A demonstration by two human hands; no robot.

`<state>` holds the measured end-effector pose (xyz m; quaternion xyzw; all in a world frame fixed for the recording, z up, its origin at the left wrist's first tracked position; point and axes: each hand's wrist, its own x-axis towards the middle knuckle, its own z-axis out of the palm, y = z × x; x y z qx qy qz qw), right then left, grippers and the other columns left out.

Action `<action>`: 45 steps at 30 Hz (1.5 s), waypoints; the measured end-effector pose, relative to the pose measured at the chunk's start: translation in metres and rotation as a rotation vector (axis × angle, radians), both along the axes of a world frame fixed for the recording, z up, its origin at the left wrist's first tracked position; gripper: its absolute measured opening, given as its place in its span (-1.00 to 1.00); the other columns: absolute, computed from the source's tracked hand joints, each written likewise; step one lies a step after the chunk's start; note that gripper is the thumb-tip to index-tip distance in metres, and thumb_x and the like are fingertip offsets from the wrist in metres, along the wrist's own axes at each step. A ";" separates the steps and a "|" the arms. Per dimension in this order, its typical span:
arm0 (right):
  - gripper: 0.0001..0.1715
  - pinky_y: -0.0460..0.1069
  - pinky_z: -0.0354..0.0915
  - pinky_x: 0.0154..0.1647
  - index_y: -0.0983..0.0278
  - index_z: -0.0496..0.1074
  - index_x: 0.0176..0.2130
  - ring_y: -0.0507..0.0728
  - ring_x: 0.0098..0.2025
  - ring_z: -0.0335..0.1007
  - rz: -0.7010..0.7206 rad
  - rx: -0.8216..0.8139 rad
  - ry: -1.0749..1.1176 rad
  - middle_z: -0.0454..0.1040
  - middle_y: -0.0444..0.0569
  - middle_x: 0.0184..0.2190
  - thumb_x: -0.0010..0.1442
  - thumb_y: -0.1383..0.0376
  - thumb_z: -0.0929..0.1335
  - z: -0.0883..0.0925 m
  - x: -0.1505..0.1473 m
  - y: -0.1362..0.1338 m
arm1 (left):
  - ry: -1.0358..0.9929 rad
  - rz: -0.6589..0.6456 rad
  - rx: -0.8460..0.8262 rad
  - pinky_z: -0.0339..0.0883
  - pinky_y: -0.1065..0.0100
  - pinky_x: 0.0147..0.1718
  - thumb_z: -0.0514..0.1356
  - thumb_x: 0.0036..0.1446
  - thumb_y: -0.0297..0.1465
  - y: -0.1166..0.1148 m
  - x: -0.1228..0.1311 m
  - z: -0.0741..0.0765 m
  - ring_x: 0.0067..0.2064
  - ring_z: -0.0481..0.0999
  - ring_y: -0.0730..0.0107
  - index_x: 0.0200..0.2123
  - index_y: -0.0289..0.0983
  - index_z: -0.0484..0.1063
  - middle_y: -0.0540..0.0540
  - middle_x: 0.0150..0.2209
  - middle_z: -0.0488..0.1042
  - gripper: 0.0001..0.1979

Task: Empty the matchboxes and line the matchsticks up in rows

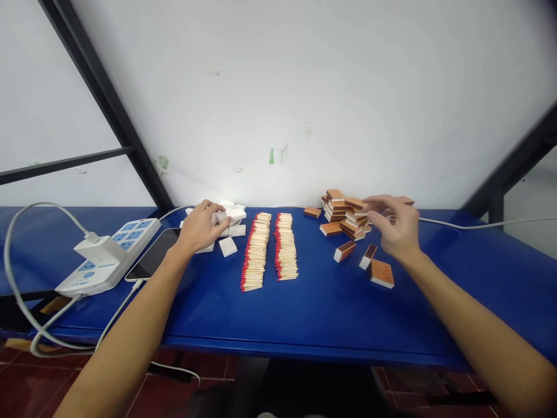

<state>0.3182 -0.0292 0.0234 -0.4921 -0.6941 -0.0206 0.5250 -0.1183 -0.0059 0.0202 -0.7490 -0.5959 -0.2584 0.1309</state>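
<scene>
On the left of the blue table, my left hand (201, 226) is at a pile of small white matchbox trays (235, 230). Its thumb and fingers are closed around one white tray (221, 217), partly hidden by the hand. My right hand (395, 225) reaches to a stack of brown-and-white matchboxes (335, 212) against the wall. Thumb and index finger pinch the right end of a top matchbox (355, 203). Between the hands lie two long rows of red-tipped matches, a left row (256, 249) and a right row (285, 247).
Loose matchboxes, one lying flat (382, 273), sit before the right stack. On the left are a white power strip (108, 261) with a plugged-in charger (101, 251), a phone (154, 255) and trailing white cables. Black metal frame bars (104, 87) flank the table.
</scene>
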 end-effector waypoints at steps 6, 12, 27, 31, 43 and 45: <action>-0.57 0.15 0.38 0.00 0.17 0.54 -0.01 0.30 0.00 0.47 0.362 -0.483 -0.458 0.56 0.02 -0.02 0.12 0.16 0.39 0.011 -0.005 -0.010 | 0.030 0.204 0.004 0.34 0.18 -0.21 0.12 0.16 -0.07 -0.001 -0.001 0.000 -0.09 0.50 0.01 -0.13 -0.23 0.50 -0.19 -0.14 0.47 -0.60; -0.61 0.05 0.37 -0.10 0.20 0.52 -0.05 0.23 -0.09 0.50 0.404 -0.697 -0.606 0.57 0.01 -0.08 0.10 0.24 0.37 -0.005 0.000 -0.005 | -0.016 0.247 0.050 0.30 0.17 -0.19 0.09 0.15 -0.14 -0.003 -0.007 0.006 -0.07 0.48 0.00 -0.19 -0.23 0.44 -0.19 -0.16 0.47 -0.68; -0.74 -0.04 0.03 -0.46 0.25 0.47 -0.36 0.03 -0.54 0.21 0.319 -0.401 -0.436 0.37 -0.16 -0.59 0.25 0.15 0.32 -0.008 -0.046 -0.026 | 0.041 0.221 -0.077 0.16 0.27 -0.41 -0.03 0.23 0.01 -0.006 -0.017 0.012 -0.31 0.47 0.11 -0.31 -0.22 0.51 -0.15 -0.35 0.50 -0.52; -0.71 -0.03 0.14 -0.39 0.25 0.52 -0.32 0.06 -0.45 0.30 0.364 -0.361 -0.421 0.43 -0.10 -0.49 0.28 0.12 0.33 -0.010 -0.049 -0.027 | 0.023 0.058 0.000 0.22 0.25 -0.32 0.00 0.25 -0.08 -0.008 -0.004 0.011 -0.30 0.45 0.18 -0.24 -0.22 0.51 -0.10 -0.35 0.46 -0.59; -0.80 0.06 0.37 -0.15 0.19 0.53 -0.09 0.16 -0.18 0.44 0.509 -0.281 -0.349 0.54 0.01 -0.19 0.30 0.25 0.35 -0.033 -0.055 -0.018 | 0.292 -0.038 -0.015 0.27 0.03 -0.09 0.04 0.27 -0.25 -0.002 0.042 -0.028 -0.03 0.34 -0.06 -0.02 -0.21 0.51 -0.27 -0.08 0.40 -0.65; -0.80 0.07 0.38 -0.14 0.19 0.54 -0.10 0.16 -0.18 0.43 0.505 -0.296 -0.360 0.52 0.01 -0.21 0.30 0.26 0.35 -0.032 -0.055 -0.019 | 0.311 -0.026 -0.032 0.27 0.02 -0.10 0.04 0.25 -0.28 -0.001 0.038 -0.030 -0.03 0.34 -0.07 0.01 -0.22 0.50 -0.29 -0.07 0.38 -0.64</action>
